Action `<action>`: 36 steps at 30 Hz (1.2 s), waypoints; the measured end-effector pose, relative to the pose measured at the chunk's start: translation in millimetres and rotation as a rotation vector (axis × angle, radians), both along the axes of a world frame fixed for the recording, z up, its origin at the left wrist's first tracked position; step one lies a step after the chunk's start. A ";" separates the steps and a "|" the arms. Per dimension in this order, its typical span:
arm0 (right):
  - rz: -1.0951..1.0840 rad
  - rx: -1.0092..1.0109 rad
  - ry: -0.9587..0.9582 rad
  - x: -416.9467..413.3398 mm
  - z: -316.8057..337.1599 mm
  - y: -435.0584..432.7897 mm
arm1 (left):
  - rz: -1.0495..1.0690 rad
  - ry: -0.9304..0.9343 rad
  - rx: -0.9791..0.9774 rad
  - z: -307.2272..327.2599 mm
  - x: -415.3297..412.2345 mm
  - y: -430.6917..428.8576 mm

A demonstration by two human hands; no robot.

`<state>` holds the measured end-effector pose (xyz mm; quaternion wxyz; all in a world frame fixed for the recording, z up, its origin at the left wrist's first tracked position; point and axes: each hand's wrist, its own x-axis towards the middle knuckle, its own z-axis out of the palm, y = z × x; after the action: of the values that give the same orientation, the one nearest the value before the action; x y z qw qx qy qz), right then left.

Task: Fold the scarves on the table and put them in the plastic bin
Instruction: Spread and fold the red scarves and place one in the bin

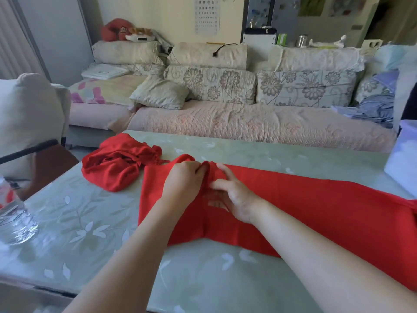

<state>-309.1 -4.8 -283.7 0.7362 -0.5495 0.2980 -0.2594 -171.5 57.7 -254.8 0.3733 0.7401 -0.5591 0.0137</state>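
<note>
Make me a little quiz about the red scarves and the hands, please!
1. True or false: the crumpled scarf lies left of the spread scarf.
2. The left hand and the right hand both grip: A the crumpled scarf, B the spread scarf, C nothing.
3. How many red scarves lie on the table?
Key: 1 true; 2 B; 3 two.
</note>
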 end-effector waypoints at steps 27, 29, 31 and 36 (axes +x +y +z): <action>-0.109 -1.261 1.075 -241.6 -4.9 -48.8 | -0.462 -0.244 0.439 -36.4 -85.2 -33.6; -0.039 -1.230 1.124 -252.6 -13.6 -44.3 | -0.478 -0.274 0.536 -45.2 -95.3 -31.0; -0.100 -1.267 1.070 -258.4 -16.4 -42.2 | -0.504 -0.294 0.586 -50.3 -103.4 -29.1; -0.375 -1.659 0.869 -273.7 6.2 -42.3 | -0.462 -0.356 0.396 -35.8 -119.5 -27.6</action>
<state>-582.8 -47.2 -277.5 -0.1168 -0.8880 0.3496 -0.2751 -290.9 30.1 -290.6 0.1124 0.6380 -0.7601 -0.0508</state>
